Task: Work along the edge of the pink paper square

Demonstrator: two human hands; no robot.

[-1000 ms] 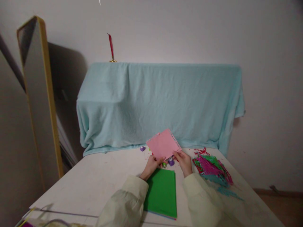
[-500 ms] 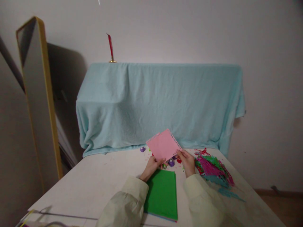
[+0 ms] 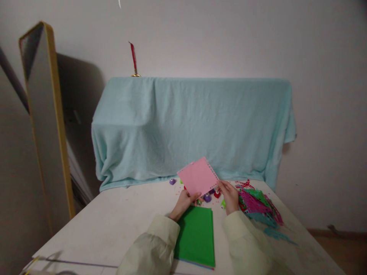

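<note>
My left hand (image 3: 183, 203) grips the near corner of a pink paper sheet (image 3: 197, 177) and holds it up, tilted, over the white table (image 3: 114, 221). A row of small punched holes runs along the sheet's right edge. My right hand (image 3: 229, 196) is at that right edge, fingers curled beside the sheet; whether it grips it is unclear. Small purple, red and green paper punches (image 3: 207, 197) lie under the sheet. A stack of paper with a green top sheet (image 3: 197, 235) lies between my forearms.
A pile of punched pink, green and teal paper sheets (image 3: 258, 206) lies right of my right hand. A light blue blanket (image 3: 192, 122) covers a bulky object at the table's back. A gold-framed mirror (image 3: 43, 114) leans at the left. A purple punch (image 3: 172, 181) sits near the blanket.
My right hand has shifted a little to the right along the sheet's edge, uncovering a red and a green punch. The pink sheet and left hand have hardly moved.
</note>
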